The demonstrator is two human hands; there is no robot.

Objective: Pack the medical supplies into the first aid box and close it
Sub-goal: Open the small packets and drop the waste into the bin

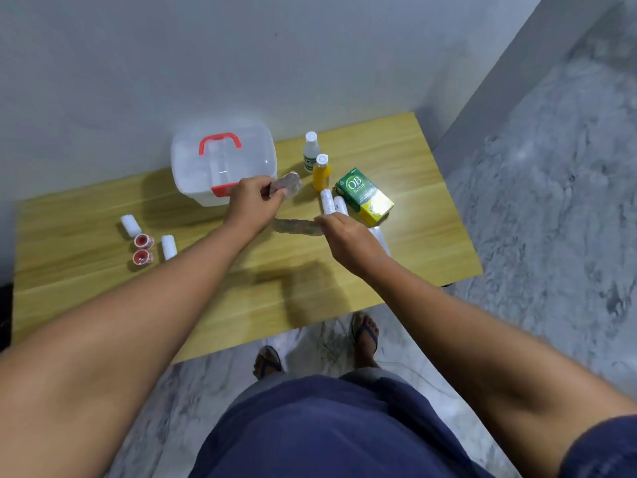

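A translucent first aid box (193, 170) with a red handle and red latch stands closed at the back of the wooden table (103, 288). My left hand (251, 201) grips a flat grey-brown packet (287, 184) just in front of the box. A second flat packet (296, 227) is pinched in my right hand (348, 243) above the table's middle. To the right stand a white bottle (311, 151), a yellow bottle (321, 172) and a green OB herbal carton (365, 196), with white bandage rolls (332, 201) beside them.
On the left of the table lie two white rolls (131, 225) (169, 247) and two red-centred tape rolls (143, 250). A grey wall runs behind the table. The table's right edge drops to a marbled floor (551, 201). My feet in sandals (365, 332) stand at the near edge.
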